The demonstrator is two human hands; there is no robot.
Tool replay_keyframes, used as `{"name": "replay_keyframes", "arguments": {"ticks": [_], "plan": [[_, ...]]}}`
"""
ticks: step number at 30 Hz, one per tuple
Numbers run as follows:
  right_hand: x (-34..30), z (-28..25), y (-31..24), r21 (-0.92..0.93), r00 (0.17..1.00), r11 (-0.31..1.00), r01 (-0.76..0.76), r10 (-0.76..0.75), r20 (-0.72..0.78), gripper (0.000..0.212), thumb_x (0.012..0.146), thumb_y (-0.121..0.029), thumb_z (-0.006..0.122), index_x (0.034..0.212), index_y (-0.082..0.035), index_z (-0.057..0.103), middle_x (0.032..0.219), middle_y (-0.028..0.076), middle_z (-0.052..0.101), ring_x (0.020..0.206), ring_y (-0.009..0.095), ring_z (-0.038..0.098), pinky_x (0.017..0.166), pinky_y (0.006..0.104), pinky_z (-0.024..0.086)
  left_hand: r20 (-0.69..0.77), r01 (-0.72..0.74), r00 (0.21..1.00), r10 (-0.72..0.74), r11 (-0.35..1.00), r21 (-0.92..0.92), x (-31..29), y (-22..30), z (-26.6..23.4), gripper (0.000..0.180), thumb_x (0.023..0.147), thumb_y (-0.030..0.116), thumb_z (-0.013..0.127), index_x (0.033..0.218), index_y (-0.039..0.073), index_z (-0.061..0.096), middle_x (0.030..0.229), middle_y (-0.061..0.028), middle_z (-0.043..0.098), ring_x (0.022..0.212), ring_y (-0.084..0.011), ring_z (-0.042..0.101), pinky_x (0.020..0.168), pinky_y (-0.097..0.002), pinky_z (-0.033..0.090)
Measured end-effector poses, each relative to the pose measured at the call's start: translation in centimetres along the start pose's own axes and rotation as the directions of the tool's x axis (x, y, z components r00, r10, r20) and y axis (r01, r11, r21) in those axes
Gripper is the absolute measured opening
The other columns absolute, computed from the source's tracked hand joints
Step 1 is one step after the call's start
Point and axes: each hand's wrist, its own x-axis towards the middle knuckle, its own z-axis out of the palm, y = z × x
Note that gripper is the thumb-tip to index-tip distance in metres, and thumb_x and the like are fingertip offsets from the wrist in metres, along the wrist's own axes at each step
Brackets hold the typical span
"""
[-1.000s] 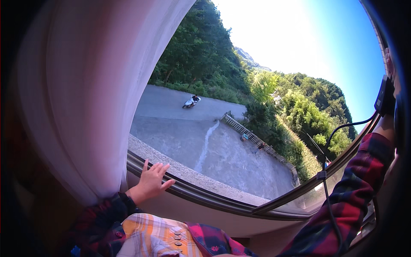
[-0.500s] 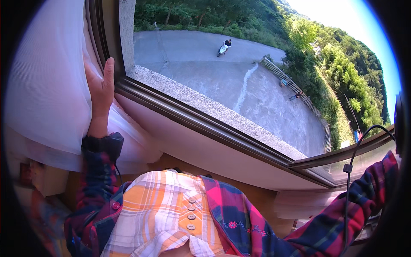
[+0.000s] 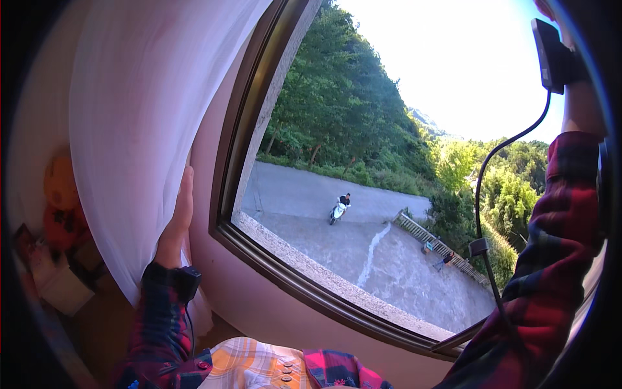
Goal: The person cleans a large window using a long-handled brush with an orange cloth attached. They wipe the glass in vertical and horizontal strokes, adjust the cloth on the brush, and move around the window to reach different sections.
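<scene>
My left hand (image 3: 178, 217) is raised at the edge of a sheer white curtain (image 3: 139, 129), between it and the window's left frame. Its thumb points up along the cloth. The other fingers are hidden by the curtain, so whether they grip it does not show. My right arm reaches up along the right side, and only a sliver of my right hand (image 3: 545, 9) shows at the top right rim. What it touches is out of sight. A black device (image 3: 549, 57) with a cable is strapped at that wrist.
A brown window frame (image 3: 223, 194) surrounds the view onto a paved yard (image 3: 311, 243) far below. Outside are a person on a white scooter (image 3: 338, 211), another person (image 3: 444, 260) by a railing (image 3: 414, 227), and trees (image 3: 330, 97). A pale box (image 3: 68, 288) and an orange-red object (image 3: 61, 188) stand at left.
The view has tilted up, showing more sky and trees. My right arm has risen from the lower right to the top right. My left hand stays up by the curtain.
</scene>
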Motion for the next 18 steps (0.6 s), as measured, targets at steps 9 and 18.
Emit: {"name": "replay_keyframes", "arguments": {"ticks": [9, 18], "plan": [[-2.6, 0.4, -6.6, -0.017, 0.995, 0.995, -0.096, 0.096, 0.014, 0.054, 0.100, -0.021, 0.038, 0.152, -0.018, 0.024, 0.122, 0.021, 0.061, 0.047, 0.013, 0.056, 0.040, 0.0267, 0.049, -0.124, 0.186, 0.969, -0.215, 0.960, -0.211, 4.1, -3.2, -7.9, 0.079, 0.095, 0.054, 0.046, 0.151, 0.006, 0.019, 0.154, -0.0172, 0.025, 0.143, -0.0323, 0.024, 0.117, -0.0400, 0.019], [-11.3, -3.4, -3.7, 0.427, 0.973, 0.875, -0.229, 0.203, 0.105, 0.053, 0.098, -0.015, 0.049, 0.149, -0.021, 0.034, 0.072, 0.003, 0.058, 0.042, 0.006, 0.045, 0.034, 0.0247, 0.043, -0.198, 0.201, 0.938, -0.285, 0.911, -0.359, 6.5, -2.8, -14.8, 0.076, 0.095, 0.052, 0.047, 0.150, 0.005, 0.023, 0.153, -0.0169, 0.028, 0.141, -0.0320, 0.027, 0.116, -0.0392, 0.021]]}}
